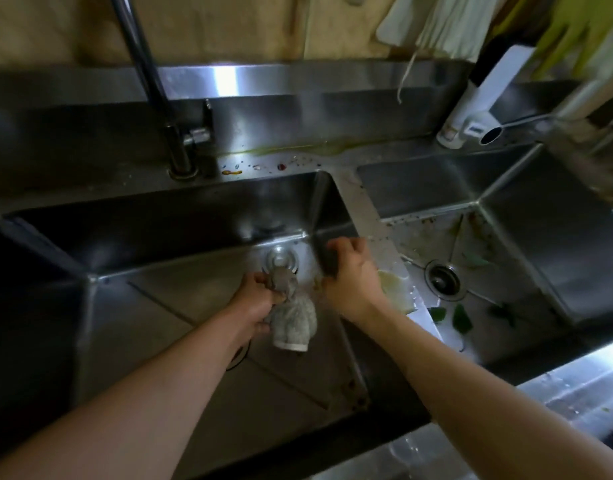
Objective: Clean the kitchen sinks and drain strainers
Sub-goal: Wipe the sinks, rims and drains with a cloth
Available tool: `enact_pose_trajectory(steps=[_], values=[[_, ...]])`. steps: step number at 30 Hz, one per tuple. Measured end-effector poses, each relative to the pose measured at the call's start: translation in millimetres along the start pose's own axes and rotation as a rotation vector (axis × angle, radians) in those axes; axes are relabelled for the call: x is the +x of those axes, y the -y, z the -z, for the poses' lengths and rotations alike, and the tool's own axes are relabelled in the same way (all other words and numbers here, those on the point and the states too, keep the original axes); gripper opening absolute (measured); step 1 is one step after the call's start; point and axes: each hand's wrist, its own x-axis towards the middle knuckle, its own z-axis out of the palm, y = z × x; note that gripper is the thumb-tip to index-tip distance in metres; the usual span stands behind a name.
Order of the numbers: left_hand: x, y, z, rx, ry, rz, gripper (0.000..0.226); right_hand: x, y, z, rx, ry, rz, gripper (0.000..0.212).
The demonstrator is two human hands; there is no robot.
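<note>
Two steel sinks lie side by side. Over the left sink (pixel 194 216), my left hand (pixel 260 303) grips a bunched grey cloth (pixel 293 320) just in front of the round drain strainer (pixel 281 260). My right hand (pixel 350 278) is beside the dividing wall, its fingers curled round a dark, blurred pad (pixel 327 259). The right sink (pixel 558 237) has an open drain (pixel 443 279) and is dirty, with green leaf scraps (pixel 461 318) and a pale yellowish scrap (pixel 397 289) on its floor. My left forearm partly hides a second ring (pixel 239 356) on the left sink's floor.
A dark faucet (pixel 152 88) rises at the back left. Coloured spots and a greenish streak (pixel 284 157) mark the ledge behind the sinks. A white dispenser (pixel 471 112) stands at the back right, under hanging cloths (pixel 443 26) and yellow-green gloves (pixel 575 32).
</note>
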Motion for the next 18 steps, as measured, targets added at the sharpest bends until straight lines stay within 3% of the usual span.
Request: enact_pose_trajectory(steps=[3, 7, 9, 14, 18], values=[[5, -3, -17, -0.015, -0.037, -0.073, 0.039, 15, -14, 25, -0.213, -0.124, -0.047, 0.061], [35, 7, -32, 0.097, 0.010, -0.199, 0.029, 36, -27, 36, -0.246, 0.034, -0.219, 0.072], [58, 13, -38, 0.213, 0.018, -0.170, 0.036, 42, -32, 30, -0.248, 0.040, -0.214, 0.066], [110, 24, -65, 0.345, 0.009, -0.189, 0.045, 49, -38, 14, -0.356, -0.176, -0.202, 0.042], [147, 23, -92, 0.536, -0.076, -0.284, 0.060, 51, -42, 10, -0.367, -0.193, -0.199, 0.054]])
